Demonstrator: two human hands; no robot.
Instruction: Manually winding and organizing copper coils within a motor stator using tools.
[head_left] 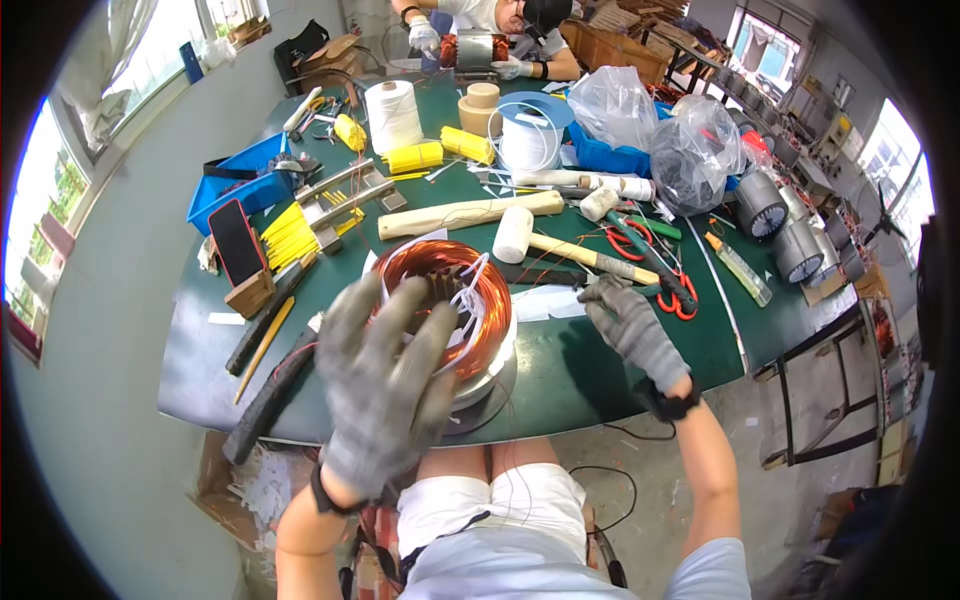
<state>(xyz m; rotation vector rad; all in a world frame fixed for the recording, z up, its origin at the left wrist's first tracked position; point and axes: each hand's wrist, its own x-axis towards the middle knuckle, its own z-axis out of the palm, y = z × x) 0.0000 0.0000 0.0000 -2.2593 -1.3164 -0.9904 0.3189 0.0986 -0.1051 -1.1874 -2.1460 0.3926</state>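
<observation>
A motor stator with copper windings (492, 318), bound with white cord at its end, stands at the table's near edge. Over its left side is my left hand (385, 385), in a grey glove, fingers spread and partly hiding it; contact cannot be made out. My right hand (637, 335), also gloved, is to the right of the stator, with its fingers loosely extended near a white paper sheet (550, 303) and a dark tool handle. Nothing shows in its grasp. Beyond it lie a white-headed mallet (513, 235) and red-handled scissors (678, 298).
The green table (540, 385) carries a phone on a wooden stand (238, 245), yellow strips (292, 238), a blue tray (240, 175), white cord spools (393, 117) and plastic bags (697, 150). Metal motor housings (797, 250) line the right. Opposite, a gloved co-worker handles another stator (474, 50).
</observation>
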